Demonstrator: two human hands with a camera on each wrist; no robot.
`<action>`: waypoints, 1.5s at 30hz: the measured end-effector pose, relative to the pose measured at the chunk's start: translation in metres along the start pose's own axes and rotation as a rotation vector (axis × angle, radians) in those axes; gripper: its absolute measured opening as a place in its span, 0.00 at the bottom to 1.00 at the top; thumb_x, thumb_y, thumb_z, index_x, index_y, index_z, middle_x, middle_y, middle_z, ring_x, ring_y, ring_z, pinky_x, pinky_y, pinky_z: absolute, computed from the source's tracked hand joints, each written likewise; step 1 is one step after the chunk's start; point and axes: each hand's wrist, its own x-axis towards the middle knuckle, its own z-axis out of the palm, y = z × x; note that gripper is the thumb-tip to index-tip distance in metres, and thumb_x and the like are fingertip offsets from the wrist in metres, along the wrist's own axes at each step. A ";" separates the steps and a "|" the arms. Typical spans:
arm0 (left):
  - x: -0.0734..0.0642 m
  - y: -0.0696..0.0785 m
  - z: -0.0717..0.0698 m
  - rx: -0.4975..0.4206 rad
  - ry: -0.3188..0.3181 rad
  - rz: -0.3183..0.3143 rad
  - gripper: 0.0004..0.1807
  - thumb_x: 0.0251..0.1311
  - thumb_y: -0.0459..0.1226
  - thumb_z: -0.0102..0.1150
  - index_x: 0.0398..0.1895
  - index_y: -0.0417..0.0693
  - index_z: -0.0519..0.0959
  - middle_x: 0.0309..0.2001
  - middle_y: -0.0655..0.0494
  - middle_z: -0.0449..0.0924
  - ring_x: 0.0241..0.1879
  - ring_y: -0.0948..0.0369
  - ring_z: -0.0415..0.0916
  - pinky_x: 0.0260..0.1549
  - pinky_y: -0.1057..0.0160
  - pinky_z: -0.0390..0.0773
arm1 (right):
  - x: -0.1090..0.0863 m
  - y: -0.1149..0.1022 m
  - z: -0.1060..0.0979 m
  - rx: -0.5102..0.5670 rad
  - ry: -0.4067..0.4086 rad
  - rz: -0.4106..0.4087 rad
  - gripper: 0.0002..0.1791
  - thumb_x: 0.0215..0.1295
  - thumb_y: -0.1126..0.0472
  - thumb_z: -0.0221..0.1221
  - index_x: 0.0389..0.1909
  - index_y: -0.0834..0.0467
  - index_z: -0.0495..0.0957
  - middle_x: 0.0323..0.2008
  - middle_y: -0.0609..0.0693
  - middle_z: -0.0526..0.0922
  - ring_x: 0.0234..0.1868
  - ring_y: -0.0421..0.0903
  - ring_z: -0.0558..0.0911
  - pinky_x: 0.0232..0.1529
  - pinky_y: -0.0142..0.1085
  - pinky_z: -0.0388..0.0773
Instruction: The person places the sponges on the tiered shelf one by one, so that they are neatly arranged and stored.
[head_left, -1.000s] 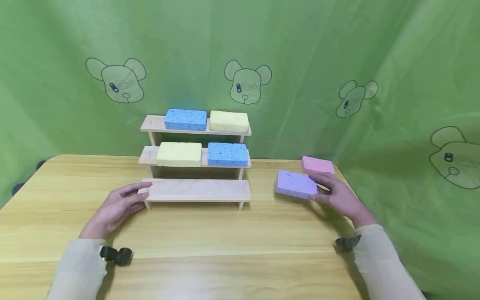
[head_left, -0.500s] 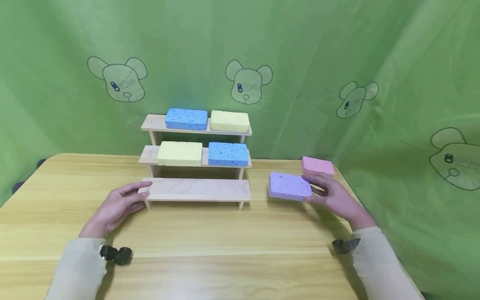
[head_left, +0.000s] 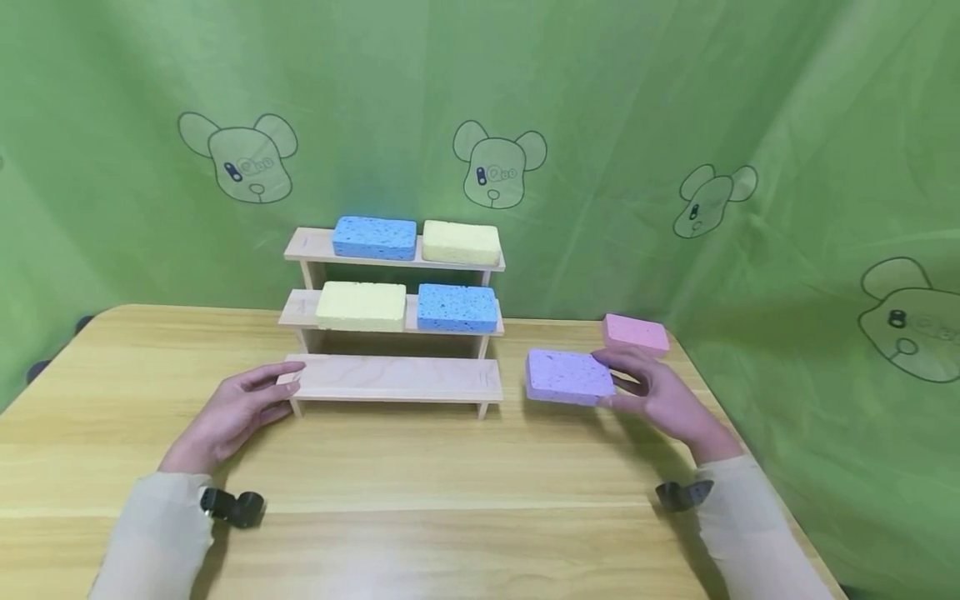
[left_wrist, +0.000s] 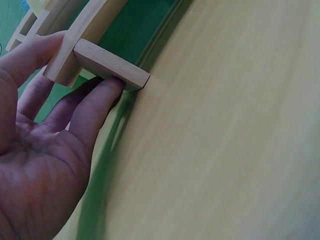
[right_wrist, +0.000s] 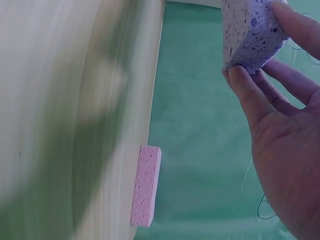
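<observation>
Purple sponge (head_left: 567, 377) is pinched in the right hand (head_left: 665, 402), the left hand (head_left: 235, 413) gripping the wooden rack (head_left: 397, 377).

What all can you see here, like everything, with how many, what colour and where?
Table: one, light wood, beneath everything
Wooden rack: one, pale, three tiers, toward the table's back
Blue sponges: two, blue, top and middle tiers
Yellow sponges: two, pale yellow, top and middle tiers
Purple sponge: one, purple, raised right of the bottom tier
Pink sponge: one, pink, far right corner
Curtain: green, surrounding the back; count unclear
Bear-head outlines: at least four, dark, on the curtain
Unclear shapes: two, dark, past the table's left edge
Wrist devices: two, black, one per wrist
Sleeves: two, off-white
Left hand: one, bare, gripping the rack's lower left end
Right hand: one, bare, holding the purple sponge
</observation>
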 end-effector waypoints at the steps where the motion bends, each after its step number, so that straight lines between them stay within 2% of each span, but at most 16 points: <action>1: 0.000 0.000 0.000 -0.001 -0.002 0.002 0.25 0.66 0.33 0.61 0.66 0.41 0.72 0.75 0.35 0.44 0.51 0.64 0.77 0.56 0.61 0.77 | 0.001 -0.001 0.001 0.006 0.001 -0.005 0.33 0.57 0.72 0.67 0.64 0.72 0.68 0.68 0.63 0.61 0.66 0.64 0.65 0.64 0.30 0.68; 10: 0.001 0.001 0.000 0.023 0.008 -0.014 0.26 0.65 0.34 0.62 0.66 0.41 0.72 0.75 0.36 0.45 0.51 0.64 0.78 0.56 0.61 0.77 | 0.007 -0.008 0.013 0.056 -0.022 -0.065 0.33 0.55 0.73 0.68 0.63 0.71 0.69 0.62 0.61 0.67 0.63 0.58 0.68 0.64 0.32 0.68; 18: 0.000 0.001 0.000 0.006 0.010 -0.020 0.24 0.66 0.34 0.61 0.65 0.43 0.73 0.75 0.36 0.44 0.51 0.64 0.78 0.56 0.61 0.77 | 0.013 -0.015 0.027 0.113 -0.037 -0.036 0.35 0.53 0.72 0.71 0.63 0.69 0.70 0.62 0.59 0.67 0.63 0.57 0.69 0.64 0.34 0.70; 25: 0.000 0.000 0.000 -0.005 0.006 -0.015 0.23 0.66 0.33 0.61 0.64 0.43 0.74 0.75 0.36 0.44 0.50 0.64 0.78 0.56 0.61 0.77 | 0.018 -0.023 0.036 0.121 -0.041 -0.040 0.35 0.52 0.71 0.71 0.63 0.69 0.71 0.61 0.59 0.68 0.62 0.56 0.70 0.63 0.35 0.71; 35: 0.002 0.001 0.001 0.033 -0.002 0.000 0.29 0.66 0.35 0.61 0.68 0.37 0.67 0.75 0.36 0.43 0.51 0.65 0.77 0.56 0.61 0.76 | 0.025 -0.034 0.045 0.125 -0.051 -0.054 0.34 0.53 0.71 0.71 0.63 0.67 0.71 0.60 0.58 0.69 0.62 0.55 0.71 0.64 0.36 0.71; 45: 0.001 0.000 0.000 0.028 -0.001 -0.003 0.27 0.66 0.34 0.61 0.67 0.39 0.70 0.75 0.36 0.44 0.51 0.65 0.77 0.56 0.61 0.77 | 0.035 -0.039 0.060 0.124 -0.065 -0.072 0.33 0.53 0.69 0.72 0.62 0.65 0.73 0.60 0.56 0.70 0.62 0.53 0.71 0.65 0.36 0.70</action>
